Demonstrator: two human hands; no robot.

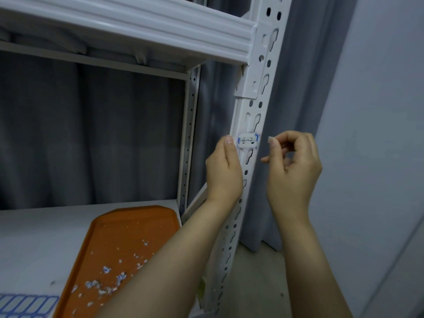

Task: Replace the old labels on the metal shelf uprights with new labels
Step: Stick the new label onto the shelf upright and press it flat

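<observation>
Grey curtain behind a white shelf; the label (249, 140) is stuck on the front upright (243, 111)
Left hand (223, 171) thumb touches its left edge, fingers hidden, grip unclear; right hand (291, 166) hovers beside it, curled, seemingly empty. If it's old, lift a corner by nail and peel slowly

We are seeing an orange tray (137, 226) lying below our left hand (223, 173), a grey curtain (91, 134) hanging behind it, and a pale wall (378, 111) rising beyond our right hand (294, 173).

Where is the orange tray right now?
Head view, lower left: the orange tray lies on the lower shelf, left of the front upright, with paper scraps on it.
</observation>
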